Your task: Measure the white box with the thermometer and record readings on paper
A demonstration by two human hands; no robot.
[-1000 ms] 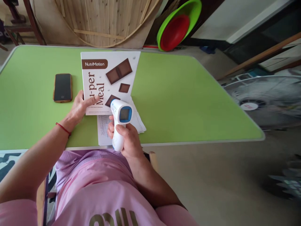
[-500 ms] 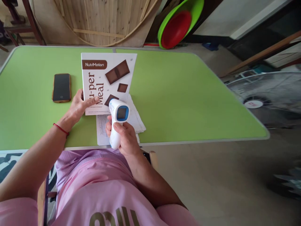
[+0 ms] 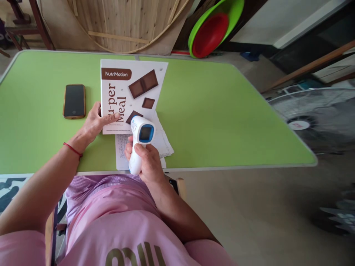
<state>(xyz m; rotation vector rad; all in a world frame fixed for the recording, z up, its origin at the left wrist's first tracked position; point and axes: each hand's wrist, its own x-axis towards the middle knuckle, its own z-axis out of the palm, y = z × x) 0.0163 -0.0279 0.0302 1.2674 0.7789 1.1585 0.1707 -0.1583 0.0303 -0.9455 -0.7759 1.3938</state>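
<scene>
Thermometer gun (image 3: 145, 133) over papers (image 3: 163, 142), clamped in right hand (image 3: 151, 162) — presumably tilted for reading its screen. Gripping white box (image 3: 135, 90) by its edge in left hand (image 3: 95, 123), thumb in front — likely for steadiness.

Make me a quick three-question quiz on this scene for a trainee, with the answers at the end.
1. True or false: the phone lies on the table to the left of the NutriMotion package.
2. What colour surrounds the screen of the handheld thermometer gripped in the right hand? A) red; B) blue; C) brown.
3. Fill in: the left hand holds the ____, its thumb on the front.

Key: 1. True. 2. B. 3. NutriMotion package.
</scene>
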